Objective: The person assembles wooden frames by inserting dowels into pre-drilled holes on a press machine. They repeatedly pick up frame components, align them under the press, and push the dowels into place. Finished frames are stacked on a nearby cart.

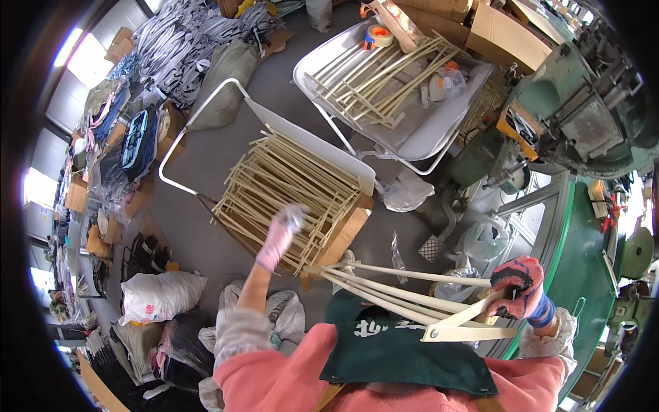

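Note:
In a pink glove, my left hand (pixel 280 240) is over the near part of a pile of long cream-coloured rods (pixel 271 182). Motion smears its fingers, so whether they grip a rod cannot be told. My right hand (pixel 519 288), in a red and dark glove, is closed round one end of several cream flat-sided bars (pixel 405 296). These fan out across the front of my green apron (pixel 412 347), their far ends close to the pile. A short pale bar with a rivet (pixel 434 333) angles off near the same hand. The pile lies on cardboard (pixel 347 237) against a white panel.
A white tray on metal legs (pixel 439 137) holds more rods, a tape roll (pixel 379 36) and a plastic bottle. At right stand a green machine (pixel 576 103) and a green-topped bench (pixel 583 233). White sacks (pixel 161 295) and grey fabric heaps (pixel 185 51) lie on the left.

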